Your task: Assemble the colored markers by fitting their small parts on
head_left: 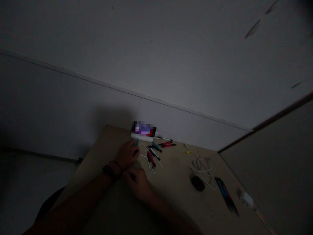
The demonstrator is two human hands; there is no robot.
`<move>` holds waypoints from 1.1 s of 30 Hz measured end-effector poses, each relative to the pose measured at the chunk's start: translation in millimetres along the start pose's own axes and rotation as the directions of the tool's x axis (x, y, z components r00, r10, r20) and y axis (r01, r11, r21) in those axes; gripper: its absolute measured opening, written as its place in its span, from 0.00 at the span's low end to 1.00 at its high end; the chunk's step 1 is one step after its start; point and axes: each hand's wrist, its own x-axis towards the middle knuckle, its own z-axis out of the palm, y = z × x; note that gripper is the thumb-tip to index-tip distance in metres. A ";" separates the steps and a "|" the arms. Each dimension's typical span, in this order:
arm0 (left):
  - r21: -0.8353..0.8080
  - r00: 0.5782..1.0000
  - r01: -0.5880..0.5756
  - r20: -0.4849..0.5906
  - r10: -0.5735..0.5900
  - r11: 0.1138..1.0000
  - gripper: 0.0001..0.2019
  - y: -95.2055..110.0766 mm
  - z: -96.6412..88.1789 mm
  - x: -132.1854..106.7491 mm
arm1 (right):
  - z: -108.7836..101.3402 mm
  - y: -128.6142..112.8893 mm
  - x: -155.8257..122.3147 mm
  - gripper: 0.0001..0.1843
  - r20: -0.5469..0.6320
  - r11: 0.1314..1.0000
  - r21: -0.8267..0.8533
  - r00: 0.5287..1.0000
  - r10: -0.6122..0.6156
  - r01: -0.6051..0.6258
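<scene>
Lying loose: red-black pen parts (pixel 151 159)

Phone (pixel 144 129) sat upright at the bench's (pixel 171 176) back edge, screen lit but pixelated, white bar (pixel 141 137) just in front of it. Tangled white cable (pixel 202 168) lay on the right half, small yellow piece (pixel 187 152) by its far end. Black rounded object (pixel 197 183), likely a mouse, sat just beside the coil. White plug (pixel 246 199) was near the right edge. White wall (pixel 156 62) behind had dark scuffs (pixel 259 24) upper right.
</scene>
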 end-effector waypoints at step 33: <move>-0.536 0.873 0.175 -0.303 -0.381 0.826 0.16 -10.3 -7.2 4.3 | -1.6 1.8 -1.0 0.20 0.035 0.998 -0.049 0.999 -0.023 0.025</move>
